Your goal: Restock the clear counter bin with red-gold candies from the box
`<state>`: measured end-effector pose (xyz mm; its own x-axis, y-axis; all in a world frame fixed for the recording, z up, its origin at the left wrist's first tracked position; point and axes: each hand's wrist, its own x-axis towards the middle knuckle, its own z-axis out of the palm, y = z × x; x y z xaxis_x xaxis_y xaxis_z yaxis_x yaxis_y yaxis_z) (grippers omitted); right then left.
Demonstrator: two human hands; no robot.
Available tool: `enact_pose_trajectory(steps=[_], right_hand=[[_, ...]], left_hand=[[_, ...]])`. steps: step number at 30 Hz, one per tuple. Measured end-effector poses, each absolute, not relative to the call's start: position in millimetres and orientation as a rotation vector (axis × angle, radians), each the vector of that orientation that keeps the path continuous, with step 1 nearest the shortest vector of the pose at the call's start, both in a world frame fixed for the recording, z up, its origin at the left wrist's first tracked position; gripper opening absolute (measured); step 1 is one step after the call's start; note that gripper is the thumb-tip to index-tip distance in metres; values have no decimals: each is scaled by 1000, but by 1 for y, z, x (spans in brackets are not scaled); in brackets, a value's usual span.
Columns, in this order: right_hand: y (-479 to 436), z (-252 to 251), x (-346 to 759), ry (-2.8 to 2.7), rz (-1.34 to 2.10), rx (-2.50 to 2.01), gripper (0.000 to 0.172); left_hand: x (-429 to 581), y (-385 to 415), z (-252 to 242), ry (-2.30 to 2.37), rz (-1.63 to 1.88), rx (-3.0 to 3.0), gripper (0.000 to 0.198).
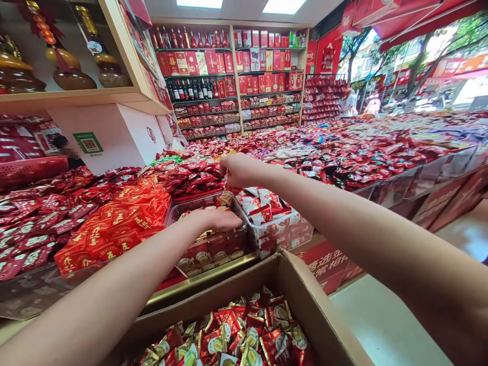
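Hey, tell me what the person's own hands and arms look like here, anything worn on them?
Both the left hand and right hand are gloveless. The forearms are slender and bare, with no sleeve, watch or bracelet showing.

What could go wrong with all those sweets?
Wrapped sweets below the right hand might drop among the white-and-red sweets, because their tub stands right beside the clear tub at the left hand. The left forearm might also brush the heaped orange-red packets.

Bare forearms [335,206], bare hands [225,220]
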<state>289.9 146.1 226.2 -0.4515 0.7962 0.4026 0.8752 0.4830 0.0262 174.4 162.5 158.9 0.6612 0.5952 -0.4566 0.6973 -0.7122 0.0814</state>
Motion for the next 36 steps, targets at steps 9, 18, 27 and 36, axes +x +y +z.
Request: enact_pose_trajectory(steps=[9, 18, 27, 36], right_hand=[[148, 205, 276, -2460, -265, -1453, 31], [155, 186, 258, -2730, -62, -1421, 30], [153, 188, 242, -2976, 66, -1556, 32], [159, 193, 231, -3096, 161, -1689, 34]], left_hand=[[162, 142, 152, 1214, -515, 2571, 66], [160, 122, 142, 1339, -360, 2621, 54], [159, 113, 140, 1391, -224, 2667, 44], [160, 122, 134, 1309, -81, 2722, 37]])
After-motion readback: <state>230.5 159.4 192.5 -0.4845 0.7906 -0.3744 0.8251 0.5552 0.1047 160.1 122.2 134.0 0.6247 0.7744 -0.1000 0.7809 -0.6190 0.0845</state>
